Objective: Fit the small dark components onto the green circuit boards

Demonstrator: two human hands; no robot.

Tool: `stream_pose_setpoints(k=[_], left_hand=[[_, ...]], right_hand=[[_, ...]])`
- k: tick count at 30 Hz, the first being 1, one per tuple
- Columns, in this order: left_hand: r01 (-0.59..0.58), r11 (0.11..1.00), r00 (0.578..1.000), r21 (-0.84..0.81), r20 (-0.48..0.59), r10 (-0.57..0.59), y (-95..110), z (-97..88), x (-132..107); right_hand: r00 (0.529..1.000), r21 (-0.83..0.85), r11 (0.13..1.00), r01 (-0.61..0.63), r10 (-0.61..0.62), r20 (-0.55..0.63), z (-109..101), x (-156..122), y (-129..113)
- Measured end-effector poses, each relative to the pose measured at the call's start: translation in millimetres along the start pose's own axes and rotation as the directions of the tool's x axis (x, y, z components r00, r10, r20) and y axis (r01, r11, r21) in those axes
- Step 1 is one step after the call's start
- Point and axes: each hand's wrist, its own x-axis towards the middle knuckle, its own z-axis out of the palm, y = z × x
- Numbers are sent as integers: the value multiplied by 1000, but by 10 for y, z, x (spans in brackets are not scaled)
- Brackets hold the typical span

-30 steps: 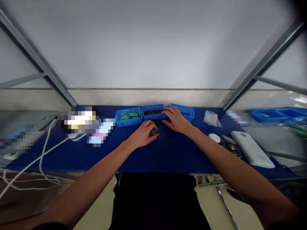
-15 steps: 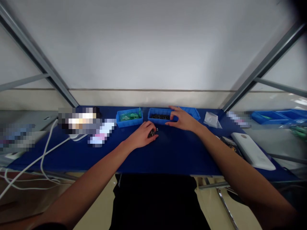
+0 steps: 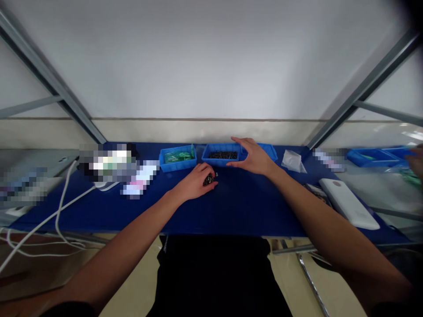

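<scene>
My left hand (image 3: pixel 194 181) rests on the blue table (image 3: pixel 231 207), its fingers curled around a small dark metal part (image 3: pixel 209 179). My right hand (image 3: pixel 253 156) hovers with fingers spread at the right end of a blue tray of dark screws (image 3: pixel 222 154), holding nothing. A blue tray of green parts (image 3: pixel 177 158) stands to the left of that tray. Another blue tray (image 3: pixel 269 151) lies partly hidden behind my right hand.
White cables (image 3: pixel 62 207) hang over the table's left edge. On the right lie a clear plastic bag (image 3: pixel 292 160) and a white oblong device (image 3: pixel 348 204). More blue trays (image 3: pixel 376 156) sit on the bench at far right, where another person's hand (image 3: pixel 417 160) shows. Metal frame struts rise on both sides.
The screw tray has slid right, away from the green-parts tray. My right hand moved from on top of the trays to the screw tray's right end. My left hand has stayed put.
</scene>
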Motion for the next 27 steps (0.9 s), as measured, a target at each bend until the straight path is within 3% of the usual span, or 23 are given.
stream_pose_setpoints(k=[4,6,11,15,21,27], left_hand=[[-12,1000,1000,-5,-14,12,0,9,-8],[-10,1000,1000,-7,-16,10,9,7,-7],[8,1000,1000,-11,-4,-8,28,-9,-3],[53,998,999,-32,-8,-53,8,15,-16],[94,993,995,-73,-17,-95,-20,52,-40],[86,995,996,-42,13,-86,26,45,-37]], right_hand=[[982,207,970,-125,151,-113,-160,-36,2],[970,371,911,-181,227,-83,-294,-73,35],[976,581,800,-151,213,-40,-673,-224,61],[982,632,755,-171,184,45,-830,-307,62],[975,579,788,-212,128,184,-737,-289,77],[988,566,814,-133,61,144,-463,-216,-62]])
